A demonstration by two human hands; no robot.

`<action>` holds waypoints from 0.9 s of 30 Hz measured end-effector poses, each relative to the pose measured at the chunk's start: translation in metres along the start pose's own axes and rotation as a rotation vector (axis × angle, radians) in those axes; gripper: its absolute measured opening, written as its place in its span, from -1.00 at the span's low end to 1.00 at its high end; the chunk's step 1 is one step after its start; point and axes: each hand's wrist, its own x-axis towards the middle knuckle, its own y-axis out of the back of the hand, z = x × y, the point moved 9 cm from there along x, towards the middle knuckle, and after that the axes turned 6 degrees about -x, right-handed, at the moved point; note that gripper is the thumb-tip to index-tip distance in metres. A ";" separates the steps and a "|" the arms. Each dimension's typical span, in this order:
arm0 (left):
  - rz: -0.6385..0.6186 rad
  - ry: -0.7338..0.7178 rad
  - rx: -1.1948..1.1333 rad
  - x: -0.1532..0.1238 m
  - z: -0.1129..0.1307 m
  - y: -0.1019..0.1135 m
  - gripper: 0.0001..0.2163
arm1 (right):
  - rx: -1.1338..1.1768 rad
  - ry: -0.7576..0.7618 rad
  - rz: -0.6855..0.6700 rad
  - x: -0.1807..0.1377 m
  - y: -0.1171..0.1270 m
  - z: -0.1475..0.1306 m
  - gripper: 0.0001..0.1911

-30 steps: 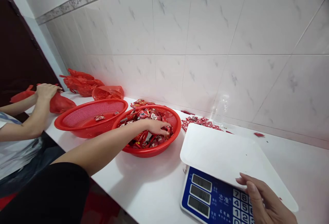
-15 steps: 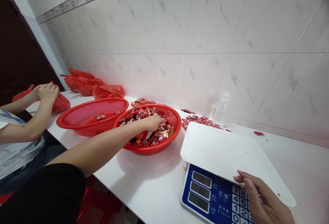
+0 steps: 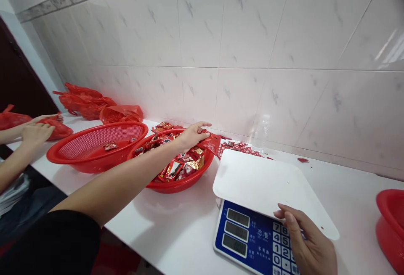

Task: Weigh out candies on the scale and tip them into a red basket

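My left hand [image 3: 191, 136] is above the far rim of a red basket [image 3: 176, 187]. Its thumb and fingers pinch a shiny red snack packet [image 3: 212, 141]. Below it, the basket holds many small wrapped snack packets [image 3: 189, 167] in red and gold. My right hand [image 3: 307, 239] hovers by the keypad and the near edge of the white weighing tray [image 3: 268, 178], fingers loosely bent and slightly apart, with nothing seen in them. The blue scale [image 3: 249, 241] sits under the tray; its display digits are too faint to read.
A second red basket [image 3: 94, 163] with a few packets stands to the left. Red plastic bags [image 3: 121, 114] lie by the wall. A co-worker's hands [image 3: 36, 132] touch a red bag at far left. Loose red packets [image 3: 241, 149] lie behind the tray; another red container [image 3: 391, 224] is at right.
My left hand has come up out of the packets towards the wall, now with a red packet in it. The view has turned right, bringing the right-hand red container into sight.
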 end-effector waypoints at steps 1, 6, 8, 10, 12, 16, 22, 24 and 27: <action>-0.013 0.013 -0.059 -0.002 -0.002 -0.012 -0.65 | -0.003 0.018 0.007 0.001 0.001 -0.003 -0.74; -0.091 0.075 -0.253 -0.006 -0.017 -0.076 -0.77 | 0.016 0.032 0.025 0.003 0.002 -0.010 -0.77; -0.116 0.077 -0.274 -0.006 -0.020 -0.097 -0.81 | 0.036 0.020 0.030 0.003 0.003 -0.011 -0.77; -0.150 0.062 -0.271 -0.005 -0.019 -0.113 -0.79 | 0.058 0.015 0.032 0.003 0.003 -0.013 -0.77; -0.190 0.033 -0.244 -0.005 -0.013 -0.124 -0.72 | 0.072 0.015 0.029 0.003 0.004 -0.015 -0.77; -0.272 -0.060 -0.124 -0.010 0.005 -0.132 -0.62 | 0.080 0.037 0.032 0.005 0.005 -0.019 -0.80; -0.531 -0.138 0.209 -0.038 -0.005 -0.152 -0.64 | 0.084 0.102 0.042 0.007 0.005 -0.027 -0.82; -0.608 -0.140 0.323 -0.050 -0.020 -0.159 -0.58 | 0.076 0.109 0.047 0.008 0.005 -0.029 -0.81; -0.653 -0.152 0.441 -0.059 -0.034 -0.164 -0.46 | 0.045 0.104 0.047 0.007 0.006 -0.029 -0.81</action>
